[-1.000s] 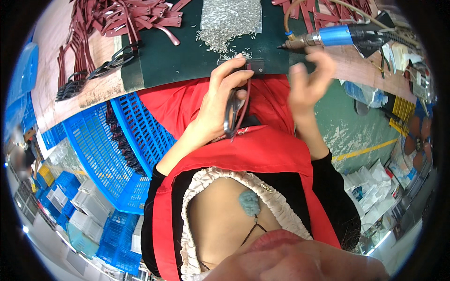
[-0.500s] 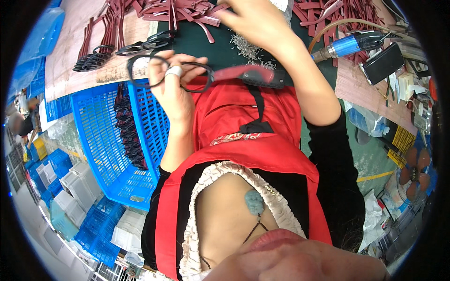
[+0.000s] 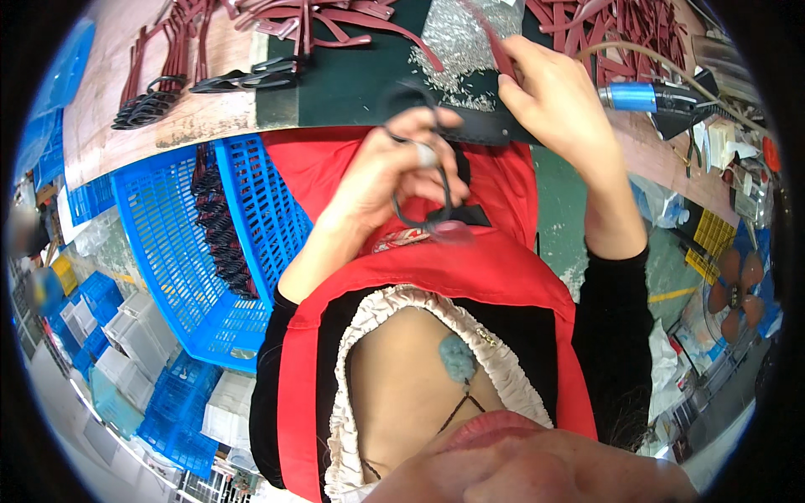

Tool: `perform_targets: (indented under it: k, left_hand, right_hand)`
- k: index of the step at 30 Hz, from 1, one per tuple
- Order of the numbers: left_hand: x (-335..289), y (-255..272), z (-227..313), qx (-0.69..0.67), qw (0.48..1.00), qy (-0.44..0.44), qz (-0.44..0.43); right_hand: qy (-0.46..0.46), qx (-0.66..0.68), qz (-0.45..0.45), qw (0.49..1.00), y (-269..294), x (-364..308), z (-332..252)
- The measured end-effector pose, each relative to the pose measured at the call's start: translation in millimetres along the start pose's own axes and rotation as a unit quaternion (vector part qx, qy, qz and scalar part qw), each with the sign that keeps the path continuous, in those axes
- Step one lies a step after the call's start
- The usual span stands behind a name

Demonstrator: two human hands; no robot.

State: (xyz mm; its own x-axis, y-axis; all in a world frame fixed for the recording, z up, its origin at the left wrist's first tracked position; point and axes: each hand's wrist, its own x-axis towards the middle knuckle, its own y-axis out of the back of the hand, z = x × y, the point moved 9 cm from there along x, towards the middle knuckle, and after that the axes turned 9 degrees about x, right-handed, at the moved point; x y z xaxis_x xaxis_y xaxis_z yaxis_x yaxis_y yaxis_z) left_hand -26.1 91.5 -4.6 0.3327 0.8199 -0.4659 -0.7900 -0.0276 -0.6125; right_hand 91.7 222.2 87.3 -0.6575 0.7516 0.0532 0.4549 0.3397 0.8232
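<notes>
My left hand [image 3: 390,172] is closed around a black eyeglass frame [image 3: 447,197], turned on end above my red apron and smeared by motion. A dark red temple arm [image 3: 453,232], also blurred, points from its lower end toward me. Over the right part of the dark green mat, my right hand [image 3: 558,105] pinches another dark red temple arm [image 3: 496,54] between thumb and fingers. Just left of that hand, tiny silvery pieces [image 3: 461,90] lie scattered beside a clear plastic bag [image 3: 461,38] holding more of them.
Loose red temple arms [image 3: 344,15] are heaped at the back, with another heap [image 3: 579,29] to the right. Glasses with black fronts [image 3: 151,105] stand at left. A blue basket [image 3: 159,251] holds more glasses below. A blue powered screwdriver [image 3: 631,96] lies right; a black block [image 3: 485,128] sits at the front edge.
My left hand has moved right and toward me, turning the eyeglass frame from level to upright. My right hand has come back from the far heap and now holds a red temple arm.
</notes>
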Motion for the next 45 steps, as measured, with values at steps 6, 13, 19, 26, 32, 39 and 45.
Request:
perform_targets:
  k: [6, 13, 19, 26, 32, 39, 45]
  left_hand:
    - [9.8, -34.4, -63.7, -0.025, 0.978, 0.18, -0.104]
    - [15.1, -42.1, -57.0, -0.019, 0.985, 0.163, -0.049]
    - [22.7, -38.3, -55.6, 0.037, 0.989, 0.139, 0.039]
    - [12.0, -57.2, -40.2, 0.064, 0.996, 0.063, -0.026]
    - [16.1, -57.6, -38.8, -0.014, 0.999, 0.013, -0.041]
    - [22.2, -39.9, -23.5, 0.012, 0.998, -0.022, 0.049]
    - [20.1, -30.2, -25.8, -0.149, 0.988, 0.023, 0.007]
  right_hand:
    - [-0.151, 0.491, 0.115, 0.85, -55.9, -71.3, 55.3]
    - [-0.027, 0.407, 0.116, 0.906, -40.6, -63.0, 44.9]
    - [0.053, 0.309, 0.091, 0.945, -30.1, -52.6, 34.4]
    - [0.054, 0.336, 0.093, 0.936, -18.6, -63.5, 29.7]
    - [0.095, 0.285, 0.103, 0.948, -0.6, -52.4, 8.4]
    - [0.043, 0.252, 0.149, 0.955, -7.8, -49.9, 12.6]
    - [0.061, 0.362, 0.653, 0.662, 89.4, -149.7, 128.9]
